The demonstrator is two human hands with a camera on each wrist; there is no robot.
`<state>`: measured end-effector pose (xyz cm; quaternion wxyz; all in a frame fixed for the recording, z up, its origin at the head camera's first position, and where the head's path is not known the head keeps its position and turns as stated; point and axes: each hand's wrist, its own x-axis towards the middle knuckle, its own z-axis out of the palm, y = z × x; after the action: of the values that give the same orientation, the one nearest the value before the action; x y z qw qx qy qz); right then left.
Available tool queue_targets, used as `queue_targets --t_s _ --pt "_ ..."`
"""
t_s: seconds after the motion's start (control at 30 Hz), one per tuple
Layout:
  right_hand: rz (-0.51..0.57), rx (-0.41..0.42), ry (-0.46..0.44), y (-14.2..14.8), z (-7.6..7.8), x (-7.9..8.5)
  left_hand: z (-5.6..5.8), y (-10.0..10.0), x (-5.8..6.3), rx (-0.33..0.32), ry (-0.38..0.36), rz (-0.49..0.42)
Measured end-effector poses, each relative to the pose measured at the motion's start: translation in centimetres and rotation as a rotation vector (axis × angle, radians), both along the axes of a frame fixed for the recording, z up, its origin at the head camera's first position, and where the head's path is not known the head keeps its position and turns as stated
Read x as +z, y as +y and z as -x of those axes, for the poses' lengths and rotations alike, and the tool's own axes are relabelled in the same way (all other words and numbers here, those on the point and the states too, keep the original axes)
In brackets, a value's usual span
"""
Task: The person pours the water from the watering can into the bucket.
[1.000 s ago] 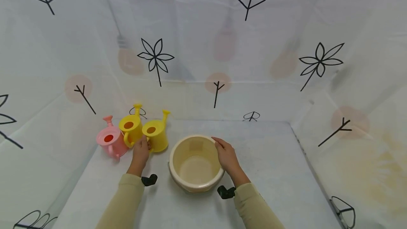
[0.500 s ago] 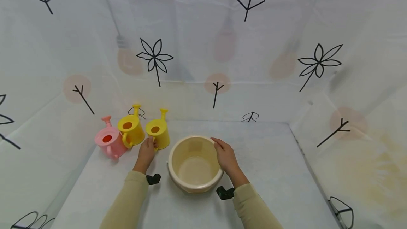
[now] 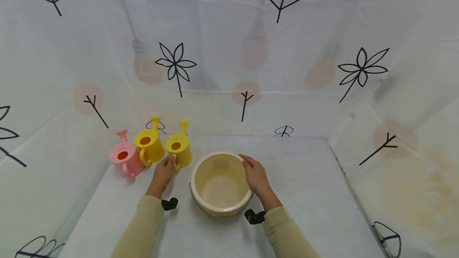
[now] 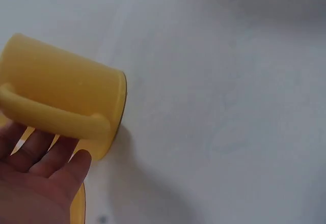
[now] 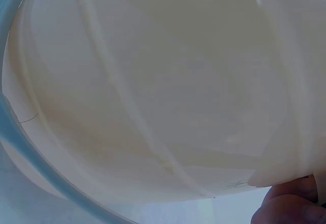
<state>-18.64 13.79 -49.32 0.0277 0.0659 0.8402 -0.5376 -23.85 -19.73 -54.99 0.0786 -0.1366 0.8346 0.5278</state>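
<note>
Three small watering cans stand at the table's back left: a pink one [image 3: 126, 158], a yellow one [image 3: 150, 146] in the middle and another yellow watering can [image 3: 179, 148] to its right. My left hand [image 3: 163, 173] is at the handle of the right-hand yellow can. In the left wrist view, its fingers [image 4: 56, 158] reach fairly straight behind the handle [image 4: 56, 119], tips partly hidden. A round cream bucket [image 3: 222, 212] with a wide mouth stands at the centre. My right hand [image 3: 257, 176] grips its right rim, fingers [image 5: 285, 208] curled there in the right wrist view.
The white table [image 3: 297, 194] runs up to a pale printed cloth [image 3: 222, 114] behind and at both sides. Dark wrist cameras sit on the left wrist [image 3: 169, 204] and the right wrist [image 3: 255, 217].
The right yellow watering can was shifted a little right and back, apart from the middle one, with my left hand on its handle. That hand has since eased slightly left. My right hand stayed put.
</note>
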Motion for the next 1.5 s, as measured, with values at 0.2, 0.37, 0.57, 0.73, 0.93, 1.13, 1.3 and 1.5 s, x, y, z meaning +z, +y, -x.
queue_targets --t_s 0.2,0.37,0.57,0.73,0.93,1.13,1.3,1.5 --pt "0.018 0.005 -0.01 0.0 -0.2 0.1 -0.6 -0.8 0.3 0.074 0.007 0.018" --pt "0.004 0.0 -0.009 0.1 -0.1 0.1 -1.0 -1.4 0.5 0.209 0.102 0.068" --pt "-0.004 -0.006 -0.018 0.2 0.0 0.2 -1.0 -2.1 0.4 0.291 0.159 0.051" --pt "-0.006 -0.014 -0.028 0.2 0.1 0.3 -1.1 -2.7 0.4 0.319 0.204 0.013" --pt "-0.011 -0.019 -0.023 0.3 0.0 0.3 -1.2 -3.4 1.2 0.332 0.206 -0.015" --pt "-0.009 -0.015 -0.025 0.2 -0.1 0.3 -1.0 -3.9 1.8 0.325 0.146 -0.019" --pt "-0.009 -0.016 -0.03 0.2 -0.1 0.3 -0.6 -4.2 1.7 0.325 0.113 -0.05" --pt "-0.009 -0.013 -0.028 0.0 0.0 0.1 -0.4 -4.2 2.0 0.331 0.044 -0.099"
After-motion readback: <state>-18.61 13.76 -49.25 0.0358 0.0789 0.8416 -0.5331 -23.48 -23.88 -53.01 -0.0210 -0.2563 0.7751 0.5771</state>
